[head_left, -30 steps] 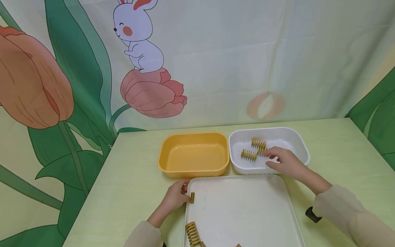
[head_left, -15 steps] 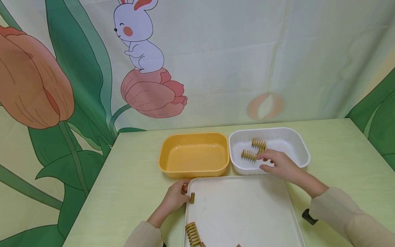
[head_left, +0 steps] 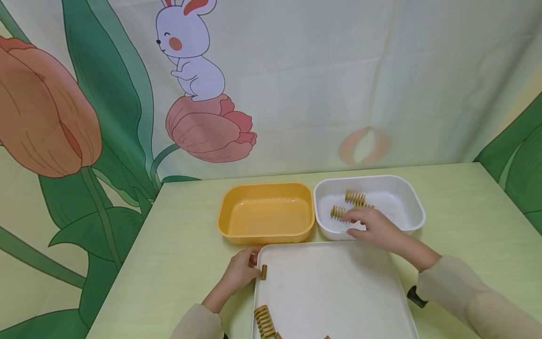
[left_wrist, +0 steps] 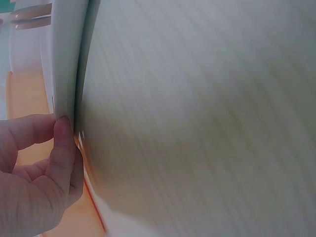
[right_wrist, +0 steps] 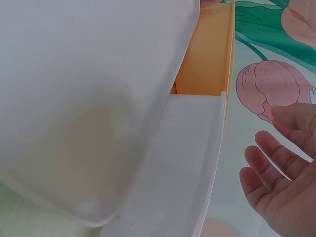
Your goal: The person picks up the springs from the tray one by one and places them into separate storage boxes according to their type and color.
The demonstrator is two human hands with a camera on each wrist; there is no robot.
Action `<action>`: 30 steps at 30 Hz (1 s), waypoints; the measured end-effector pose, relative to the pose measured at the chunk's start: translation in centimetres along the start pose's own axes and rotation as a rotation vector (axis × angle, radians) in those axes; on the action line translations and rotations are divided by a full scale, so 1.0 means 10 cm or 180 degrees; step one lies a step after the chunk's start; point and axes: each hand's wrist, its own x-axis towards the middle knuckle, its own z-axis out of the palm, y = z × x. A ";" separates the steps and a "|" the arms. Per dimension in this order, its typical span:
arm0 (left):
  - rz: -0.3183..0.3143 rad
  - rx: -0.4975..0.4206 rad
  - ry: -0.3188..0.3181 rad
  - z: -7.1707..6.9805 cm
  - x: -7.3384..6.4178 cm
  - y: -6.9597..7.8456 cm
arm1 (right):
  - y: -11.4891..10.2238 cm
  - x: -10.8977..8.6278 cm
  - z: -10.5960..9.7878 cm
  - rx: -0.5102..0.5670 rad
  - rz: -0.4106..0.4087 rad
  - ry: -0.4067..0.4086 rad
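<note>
My right hand [head_left: 374, 228] hovers over the white plastic container [head_left: 394, 200], its fingertips at a brass-coloured coil spring [head_left: 338, 212]. In the right wrist view the fingers of the right hand [right_wrist: 284, 177] are spread and loosely bent, with nothing between them. Two more springs lie in that container, an upper one [head_left: 354, 197] and one partly hidden [head_left: 370, 206] behind the hand. My left hand [head_left: 240, 270] pinches the left edge of the large white tray [head_left: 334, 287] near its far corner; the left wrist view shows thumb and finger on the rim [left_wrist: 65, 74].
A yellow container [head_left: 267, 214] stands left of the white one, behind the tray. On the tray lie a small spring [head_left: 264, 272] by the left hand and a thick spring [head_left: 264, 321] lower down. Other spring ends are cut off at the frame's bottom. A printed curtain [head_left: 296, 94] hangs behind.
My right hand has slid leftward across the white container, from the partly hidden spring to the left one. The left hand and the tray have stayed still.
</note>
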 end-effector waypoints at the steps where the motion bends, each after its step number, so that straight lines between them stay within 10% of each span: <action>1: -0.0004 -0.0002 -0.0002 0.00 0.00 0.00 | -0.01 0.01 0.01 0.0013 -0.0006 -0.0018; 30: -0.0022 -0.0024 -0.0016 -0.01 0.00 -0.01 | -0.21 0.09 0.18 0.0233 -0.0195 -0.0152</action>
